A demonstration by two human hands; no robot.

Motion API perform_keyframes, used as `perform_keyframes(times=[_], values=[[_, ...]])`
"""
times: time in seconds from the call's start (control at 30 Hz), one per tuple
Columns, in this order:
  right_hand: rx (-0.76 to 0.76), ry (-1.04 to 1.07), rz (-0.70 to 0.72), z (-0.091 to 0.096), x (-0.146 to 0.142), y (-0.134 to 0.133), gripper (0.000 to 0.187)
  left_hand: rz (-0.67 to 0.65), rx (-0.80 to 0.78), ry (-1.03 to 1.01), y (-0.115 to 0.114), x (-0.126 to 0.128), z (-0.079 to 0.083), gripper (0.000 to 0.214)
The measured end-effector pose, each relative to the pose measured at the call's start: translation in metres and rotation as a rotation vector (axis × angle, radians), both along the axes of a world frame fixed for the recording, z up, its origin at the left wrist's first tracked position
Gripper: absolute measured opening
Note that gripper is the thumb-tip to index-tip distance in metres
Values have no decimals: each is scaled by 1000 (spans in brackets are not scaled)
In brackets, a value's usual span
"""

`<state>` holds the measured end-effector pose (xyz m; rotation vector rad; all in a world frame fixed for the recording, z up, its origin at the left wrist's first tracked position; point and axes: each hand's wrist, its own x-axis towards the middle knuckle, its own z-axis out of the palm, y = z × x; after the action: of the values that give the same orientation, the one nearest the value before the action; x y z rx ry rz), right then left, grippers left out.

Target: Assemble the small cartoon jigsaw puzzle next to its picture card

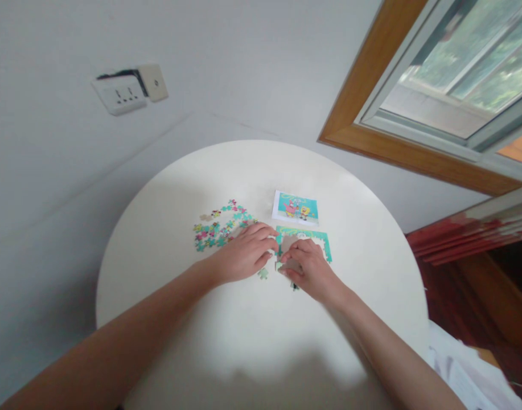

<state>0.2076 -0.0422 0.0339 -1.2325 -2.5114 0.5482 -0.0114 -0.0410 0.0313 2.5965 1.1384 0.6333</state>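
Observation:
A partly built jigsaw puzzle (328, 246) with a teal border lies on the round white table; part of it is hidden behind my hands. My right hand (312, 269) is over its lower edge, thumb and fingers pinched at a pale green puzzle piece (279, 266). My left hand (249, 251) rests at the puzzle's left side, fingers bent and slightly apart, with no piece visible in them. Just below it lies a loose light green piece (263, 274). A dark piece (294, 286) is partly covered beneath my right hand.
Many loose puzzle pieces (209, 234) are spread left of my left hand. Behind the puzzle lies a picture card (297, 208) with cartoon figures. The white table (261, 165) stands against the wall with a socket (120, 94); a wood-framed window (397, 136) is at right.

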Motion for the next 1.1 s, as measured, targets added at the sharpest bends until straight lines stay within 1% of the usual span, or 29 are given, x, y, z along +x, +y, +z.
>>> perform_keyframes(times=[0.27,0.43,0.7,0.83,0.93,1.0,1.1], values=[[72,-19,-20,-2,-4,5,15,-3,14,-3,1,0,-1,19],[88,-17,-16,-2,-5,5,14,-7,5,8,1,0,0,19],[95,-16,16,0,-3,-2,12,-8,11,6,1,0,-1,18],[190,-45,29,5,3,-9,19,-5,18,2,1,0,-2,18],[273,-128,105,7,7,-13,30,-5,16,-4,1,0,-2,18],[313,-182,161,7,9,-16,34,-6,17,-6,1,0,-2,18],[357,-235,174,6,10,-18,35,-8,25,-10,1,0,-3,19]])
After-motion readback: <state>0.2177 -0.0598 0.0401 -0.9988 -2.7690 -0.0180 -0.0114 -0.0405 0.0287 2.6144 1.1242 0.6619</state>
